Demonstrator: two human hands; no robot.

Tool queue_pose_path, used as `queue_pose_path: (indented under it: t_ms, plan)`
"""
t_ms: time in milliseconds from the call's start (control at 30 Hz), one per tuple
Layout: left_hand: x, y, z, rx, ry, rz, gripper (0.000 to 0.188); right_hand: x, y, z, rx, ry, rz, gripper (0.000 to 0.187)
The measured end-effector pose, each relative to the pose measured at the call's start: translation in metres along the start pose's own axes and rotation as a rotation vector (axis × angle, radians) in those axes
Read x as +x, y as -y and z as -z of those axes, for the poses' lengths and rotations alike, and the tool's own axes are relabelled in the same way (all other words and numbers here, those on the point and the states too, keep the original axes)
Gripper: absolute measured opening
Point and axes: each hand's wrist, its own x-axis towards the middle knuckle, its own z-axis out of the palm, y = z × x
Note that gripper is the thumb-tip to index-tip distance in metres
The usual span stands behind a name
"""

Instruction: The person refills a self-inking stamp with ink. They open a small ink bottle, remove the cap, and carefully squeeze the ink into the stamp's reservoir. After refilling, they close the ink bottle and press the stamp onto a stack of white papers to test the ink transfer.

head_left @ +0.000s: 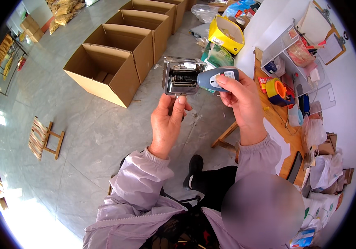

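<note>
You held a handheld device, a grey plastic handle with a boxy open metal head [186, 76], up in front of you over the grey tiled floor [82, 137]. Your right hand [241, 99] was closed around the grey handle, thumb lying along its top beside the pale label. Your left hand [169, 118] was pinched on the lower edge of the metal head, thumb tip pressed against the frame, steadying it from below.

The head looked stiff and hard: thin sheet-metal walls around a dark roller inside. I judged it moderately light, since two fingers steadied it, but front-heavy next to the plastic handle. The metal edges seemed thin and perhaps sharp, and the smooth plate could slip. The handle was the sound place to grip; the frame's outer rim was best for the other hand, clear of the roller.

Open brown cardboard boxes [107, 68] stood on the floor beyond, and a cluttered wooden bench [287, 137] lay to your right.
</note>
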Motion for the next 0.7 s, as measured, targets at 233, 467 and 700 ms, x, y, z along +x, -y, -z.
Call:
queue_pose_path:
  t_ms: [233, 467, 700]
  plan:
    - [0.000, 0.000, -0.001, 0.004, 0.004, -0.031, 0.024, 0.002, -0.003, 0.013, 0.009, -0.012, 0.016, 0.021]
    - [0.000, 0.000, 0.000, -0.006, 0.014, -0.025, 0.024, 0.002, -0.005, 0.011, 0.007, 0.003, 0.006, 0.021]
    - [-0.003, -0.007, -0.004, -0.031, -0.003, 0.024, 0.020, -0.001, -0.004, -0.009, 0.051, 0.018, 0.020, 0.023]
